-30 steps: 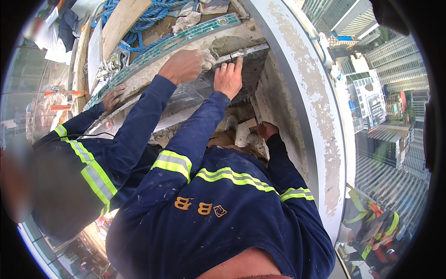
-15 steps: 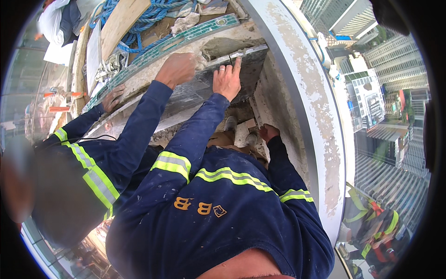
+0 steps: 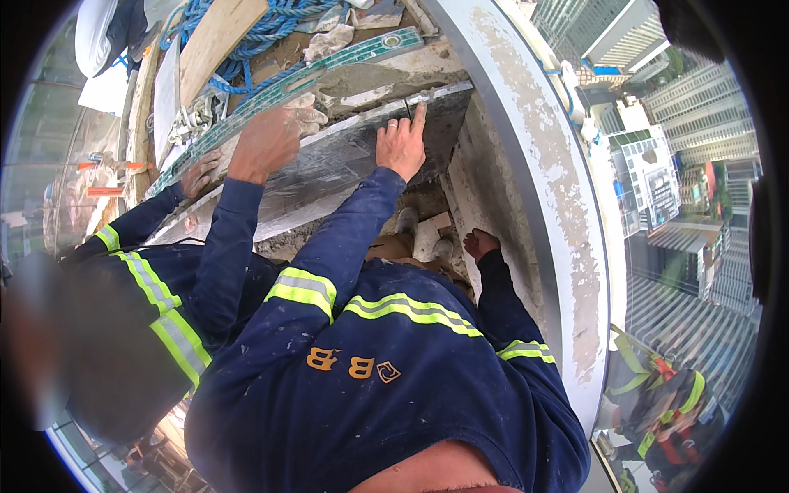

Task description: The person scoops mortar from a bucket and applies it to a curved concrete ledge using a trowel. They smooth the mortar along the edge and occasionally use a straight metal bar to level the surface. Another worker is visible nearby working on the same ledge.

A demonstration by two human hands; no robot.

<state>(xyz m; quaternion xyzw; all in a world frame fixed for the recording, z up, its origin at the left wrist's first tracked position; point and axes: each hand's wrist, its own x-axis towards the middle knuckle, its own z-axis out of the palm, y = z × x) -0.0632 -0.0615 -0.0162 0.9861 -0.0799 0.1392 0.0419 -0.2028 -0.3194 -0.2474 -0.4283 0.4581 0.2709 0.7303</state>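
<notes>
Rough grey concrete ledge [image 3: 403,67] w/ crumbly wet-looking mortar [image 3: 349,92] on top; coarse concrete wall [image 3: 503,193] to the R; smooth pale frame [image 3: 538,135] w/ flaking surface, curved by the lens. Long green spirit level [image 3: 362,53] on the ledge, twisted blue rope [image 3: 249,51] & flat wood plank [image 3: 215,51] beyond. Grey panel [image 3: 329,168]: thin, flat, straight-edged, face dark & streaky w/ pale smears, top edge whitish. It stands on edge against the ledge, in front of the person; long axis runs lower L to upper R, approx. parallel to the level. L hand [image 3: 400,146] at panel's top edge, index straight, other fingers bent, thin dark rod [image 3: 408,107] beside; can't tell if gripping. R hand [image 3: 481,243] near wall, fingers curled, contents unclear. Co-worker's hand [image 3: 269,138], blurred, over panel's L part.
</notes>
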